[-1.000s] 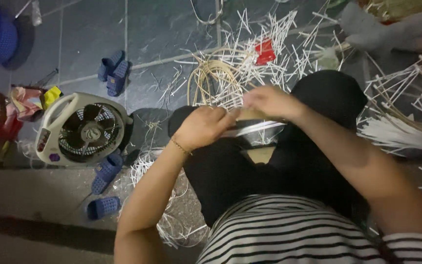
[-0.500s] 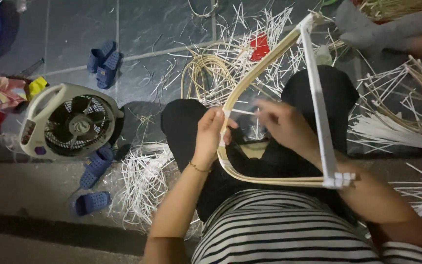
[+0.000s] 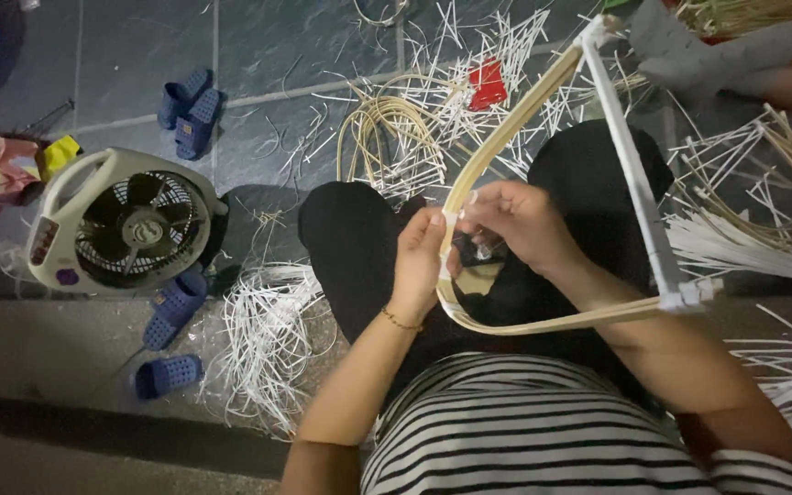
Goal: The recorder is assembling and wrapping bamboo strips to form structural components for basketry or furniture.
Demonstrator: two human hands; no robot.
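Note:
A bent bamboo frame [image 3: 506,128] with a white straight bar [image 3: 630,165] rests over my lap in the head view. My left hand [image 3: 419,261] grips the curved bamboo strip at its left bend, where a white strip [image 3: 449,240] wraps it. My right hand [image 3: 520,225] pinches that white strip right beside the left hand. My knees in black trousers lie under the frame.
A small white floor fan [image 3: 121,225] stands at the left. Blue slippers [image 3: 171,307] lie near it and farther back. White strip offcuts [image 3: 263,344] litter the tiled floor. Coiled bamboo hoops [image 3: 387,137] lie ahead. Another person's gloved hand [image 3: 689,50] is at top right.
The bamboo frame has come up from my lap and swung right, tilting. Both hands have moved onto its left bend with the white strip.

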